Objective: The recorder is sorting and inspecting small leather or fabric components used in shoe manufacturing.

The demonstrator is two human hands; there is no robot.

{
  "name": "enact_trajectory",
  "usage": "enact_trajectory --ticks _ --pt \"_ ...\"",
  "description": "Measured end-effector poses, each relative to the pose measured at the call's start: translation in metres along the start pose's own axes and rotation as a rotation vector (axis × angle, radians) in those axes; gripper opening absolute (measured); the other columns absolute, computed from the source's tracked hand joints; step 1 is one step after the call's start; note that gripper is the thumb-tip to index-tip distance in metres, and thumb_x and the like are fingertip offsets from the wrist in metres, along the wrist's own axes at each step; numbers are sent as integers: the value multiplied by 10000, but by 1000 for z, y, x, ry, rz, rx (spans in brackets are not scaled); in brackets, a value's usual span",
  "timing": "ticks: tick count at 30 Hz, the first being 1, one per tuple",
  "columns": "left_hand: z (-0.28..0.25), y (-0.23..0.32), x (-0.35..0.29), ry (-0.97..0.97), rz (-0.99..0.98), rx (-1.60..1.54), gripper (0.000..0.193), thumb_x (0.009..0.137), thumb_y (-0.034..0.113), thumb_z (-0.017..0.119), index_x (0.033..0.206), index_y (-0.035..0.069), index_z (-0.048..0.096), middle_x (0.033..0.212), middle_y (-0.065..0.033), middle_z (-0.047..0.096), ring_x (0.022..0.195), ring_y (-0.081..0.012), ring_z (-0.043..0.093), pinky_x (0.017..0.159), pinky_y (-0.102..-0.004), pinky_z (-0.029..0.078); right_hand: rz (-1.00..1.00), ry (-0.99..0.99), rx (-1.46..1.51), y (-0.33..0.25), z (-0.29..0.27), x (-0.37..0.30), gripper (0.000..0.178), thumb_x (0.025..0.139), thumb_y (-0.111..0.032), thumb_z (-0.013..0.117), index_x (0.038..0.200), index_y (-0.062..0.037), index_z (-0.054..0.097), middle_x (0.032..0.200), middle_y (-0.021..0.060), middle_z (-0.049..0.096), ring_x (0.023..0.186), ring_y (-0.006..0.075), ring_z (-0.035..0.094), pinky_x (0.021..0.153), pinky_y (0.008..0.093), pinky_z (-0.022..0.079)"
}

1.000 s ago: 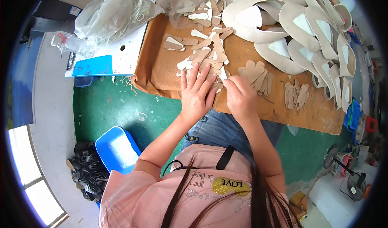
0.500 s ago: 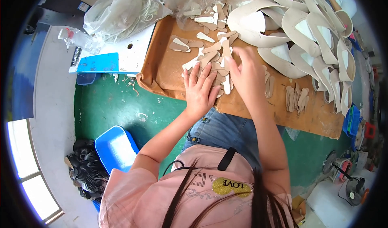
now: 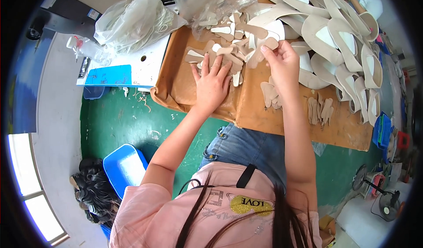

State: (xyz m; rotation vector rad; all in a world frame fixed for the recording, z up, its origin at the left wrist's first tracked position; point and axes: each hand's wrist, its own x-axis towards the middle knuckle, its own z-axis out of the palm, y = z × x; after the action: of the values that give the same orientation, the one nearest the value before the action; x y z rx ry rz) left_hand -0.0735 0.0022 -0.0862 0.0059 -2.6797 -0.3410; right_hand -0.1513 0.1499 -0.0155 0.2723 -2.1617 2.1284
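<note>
A loose pile of small tan and white insole-shaped pieces (image 3: 233,50) lies on the brown-covered table (image 3: 260,116). My left hand (image 3: 212,84) rests on its near left side, fingers spread and palm down. Over the right side of the pile, my right hand (image 3: 283,63) pinches a tan insole-shaped piece (image 3: 270,43) between thumb and fingers; whether more than one is in the pinch I cannot tell. Just below that hand is a small group of tan pieces (image 3: 269,94), partly hidden by my wrist. Further right, several more pieces (image 3: 320,109) lie in a neat row.
Overlapping beige shoe uppers (image 3: 324,36) with white patches cover the table's right side. Clear plastic bags (image 3: 136,23) sit on a white surface at the left. On the green floor stands a blue bin (image 3: 125,169) beside a black heap (image 3: 94,188). Another person (image 3: 368,3) is at the far right.
My right hand has moved right out of the pile and now pinches a tan piece. Pieces in the pile have shifted. My left hand has slid slightly and stays spread.
</note>
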Motion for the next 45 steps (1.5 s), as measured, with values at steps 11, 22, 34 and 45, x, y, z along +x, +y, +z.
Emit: enact_trajectory --ticks 11,22,34,45 --pt "-35 16 5 -45 -414 -1618 390 893 315 368 1104 0 461 982 -127 536 910 -200 514 783 -312 419 264 -280 190 3 -9 -43 115 770 -65 588 855 -14 529 734 5 569 616 42 519 541 178 420" --pt "-20 70 7 -241 -802 -2039 399 898 323 374 1085 -6 500 921 -68 557 783 -115 527 696 -240 437 203 -276 133 27 -9 -67 114 769 -8 576 857 -30 506 762 -9 552 653 42 520 561 171 428" --pt "-10 59 -7 -235 -687 -1479 363 890 282 399 642 64 551 545 37 475 461 -37 391 421 -193 304 -513 -114 -615 20 -11 -78 320 666 26 609 974 -44 553 881 97 486 696 226 552 578 318 453" --pt "-27 60 -20 -255 -359 -954 358 868 208 445 620 -44 504 472 -68 445 453 -86 381 407 -300 324 265 -383 49 26 -25 -84 178 710 48 601 832 -24 494 725 -17 485 627 27 467 556 153 405"
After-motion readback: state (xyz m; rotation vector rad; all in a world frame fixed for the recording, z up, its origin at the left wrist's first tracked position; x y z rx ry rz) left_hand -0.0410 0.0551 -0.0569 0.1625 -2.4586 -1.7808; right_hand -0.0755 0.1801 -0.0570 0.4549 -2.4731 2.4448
